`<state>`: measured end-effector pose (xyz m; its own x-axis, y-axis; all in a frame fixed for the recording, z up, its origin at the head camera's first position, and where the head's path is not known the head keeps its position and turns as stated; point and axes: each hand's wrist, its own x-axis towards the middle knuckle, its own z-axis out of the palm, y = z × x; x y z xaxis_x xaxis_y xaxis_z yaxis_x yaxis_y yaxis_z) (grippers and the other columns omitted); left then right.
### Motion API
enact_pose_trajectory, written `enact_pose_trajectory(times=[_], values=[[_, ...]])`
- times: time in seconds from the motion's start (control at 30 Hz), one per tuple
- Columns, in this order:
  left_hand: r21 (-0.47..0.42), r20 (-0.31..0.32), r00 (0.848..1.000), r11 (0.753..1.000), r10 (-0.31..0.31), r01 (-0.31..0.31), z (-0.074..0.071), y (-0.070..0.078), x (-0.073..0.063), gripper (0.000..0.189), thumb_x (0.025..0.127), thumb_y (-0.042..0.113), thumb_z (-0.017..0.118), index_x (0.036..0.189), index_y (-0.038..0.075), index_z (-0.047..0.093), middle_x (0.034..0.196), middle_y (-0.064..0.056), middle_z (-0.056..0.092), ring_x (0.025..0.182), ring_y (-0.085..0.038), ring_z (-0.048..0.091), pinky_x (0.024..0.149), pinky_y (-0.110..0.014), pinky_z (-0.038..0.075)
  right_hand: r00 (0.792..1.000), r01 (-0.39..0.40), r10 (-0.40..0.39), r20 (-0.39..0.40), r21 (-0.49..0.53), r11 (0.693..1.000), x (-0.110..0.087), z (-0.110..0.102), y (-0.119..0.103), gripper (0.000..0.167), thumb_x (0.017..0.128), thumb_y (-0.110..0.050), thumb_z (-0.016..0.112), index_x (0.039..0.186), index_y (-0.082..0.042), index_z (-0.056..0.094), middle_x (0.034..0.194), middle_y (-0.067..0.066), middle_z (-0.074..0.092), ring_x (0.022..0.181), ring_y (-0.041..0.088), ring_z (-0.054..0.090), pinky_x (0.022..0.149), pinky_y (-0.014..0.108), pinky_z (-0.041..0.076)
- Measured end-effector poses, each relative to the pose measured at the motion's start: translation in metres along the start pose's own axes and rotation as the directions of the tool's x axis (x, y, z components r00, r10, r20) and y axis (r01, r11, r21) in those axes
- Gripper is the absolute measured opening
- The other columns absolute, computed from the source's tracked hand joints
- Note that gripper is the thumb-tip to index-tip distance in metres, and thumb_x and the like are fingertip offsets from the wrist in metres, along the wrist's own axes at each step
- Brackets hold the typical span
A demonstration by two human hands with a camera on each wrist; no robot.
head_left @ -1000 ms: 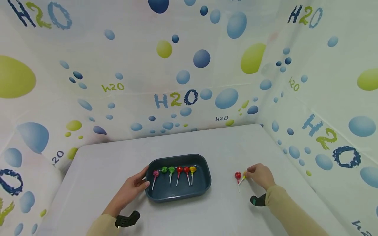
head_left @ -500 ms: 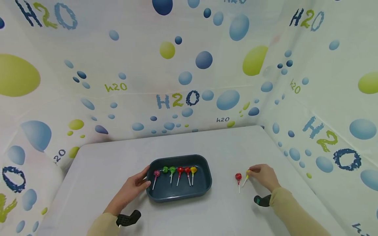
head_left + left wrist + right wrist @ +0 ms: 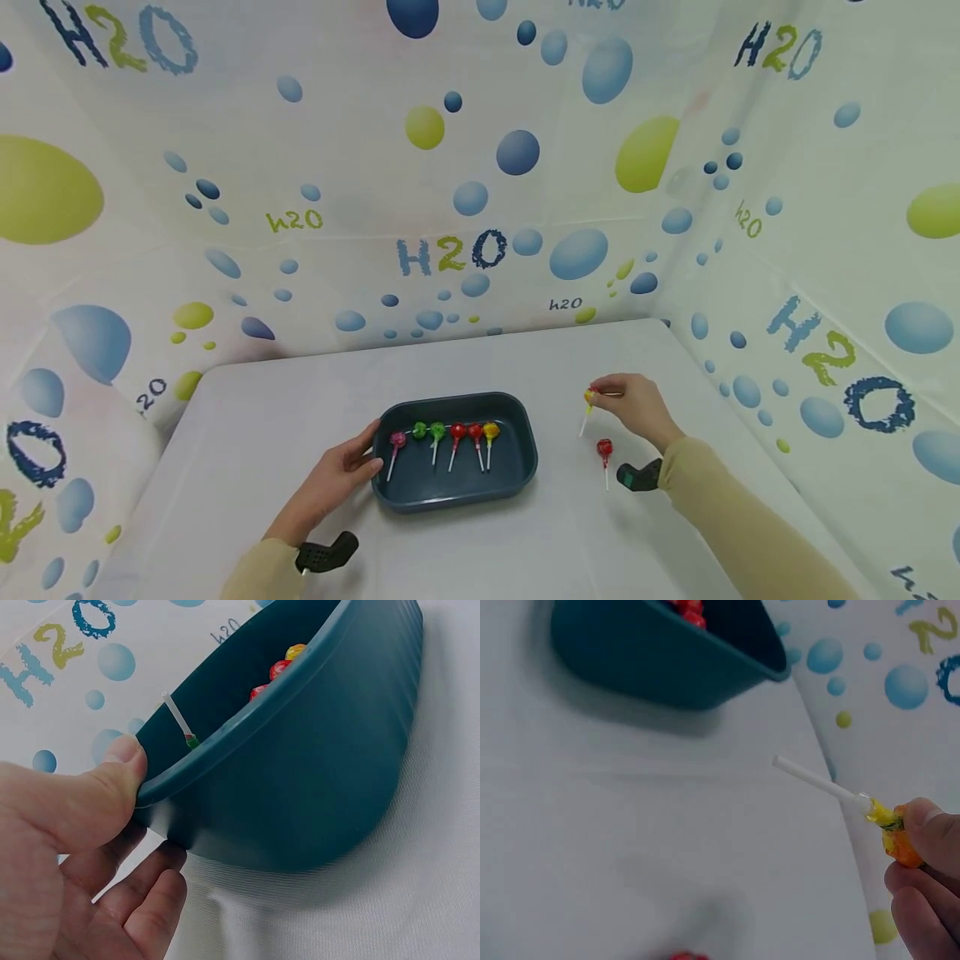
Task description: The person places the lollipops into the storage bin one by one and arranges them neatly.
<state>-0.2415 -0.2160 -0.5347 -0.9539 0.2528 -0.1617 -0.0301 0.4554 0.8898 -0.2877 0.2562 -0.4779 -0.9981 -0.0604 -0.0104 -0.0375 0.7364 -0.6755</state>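
Observation:
My left hand (image 3: 337, 475) holds the left end of a dark teal tray (image 3: 450, 496); the left wrist view shows the thumb over its rim and fingers below. In the tray lie a pink lollipop (image 3: 397, 440), two green lollipops (image 3: 437, 432), two red ones (image 3: 457, 432) and a yellow one (image 3: 491, 432), sticks mostly pointing toward me. My right hand (image 3: 633, 408) pinches a yellow lollipop (image 3: 900, 844) by its wrapped head, stick pointing down, right of the tray. Below that hand, a red lollipop (image 3: 604, 448) lies on the table.
The white table (image 3: 300, 417) has a back edge against a hanging sheet (image 3: 337, 283) printed with bubbles and H2O lettering. The same sheet rises along both sides. A dark device is strapped on each wrist.
My right hand has lifted the yellow lollipop from beside the red one and carried it leftward and farther back. My left hand and the tray have stayed in place.

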Motion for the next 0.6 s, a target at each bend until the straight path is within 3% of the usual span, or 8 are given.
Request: enact_pose_trajectory(times=[0.3,0.6], values=[[-0.004,-0.013,1.0,1.0,-0.011,0.011,0.0,-0.001,-0.002,0.069,0.102,0.013,0.062,0.162,0.009,0.027,0.166,-0.021,0.026,0.146,-0.045,0.041,0.114,-0.048,0.043,0.988,0.115,-0.116,0.099,0.022,0.993,0.021,0.043,-0.073,0.022,0.093,-0.017,0.076,0.113,-0.008,0.077,0.112,0.008,0.077,0.106,0.026,0.074,0.094,0.041,0.063],[-0.02,-0.012,1.0,1.0,-0.001,0.001,-0.001,-0.001,-0.001,0.069,0.102,0.014,0.062,0.162,0.01,0.027,0.167,-0.021,0.025,0.148,-0.044,0.039,0.115,-0.047,0.043,0.946,0.216,-0.199,0.256,-0.043,0.975,0.033,0.092,-0.131,0.019,0.092,-0.019,0.077,0.109,-0.009,0.077,0.107,0.005,0.077,0.102,0.02,0.071,0.095,0.038,0.062]])
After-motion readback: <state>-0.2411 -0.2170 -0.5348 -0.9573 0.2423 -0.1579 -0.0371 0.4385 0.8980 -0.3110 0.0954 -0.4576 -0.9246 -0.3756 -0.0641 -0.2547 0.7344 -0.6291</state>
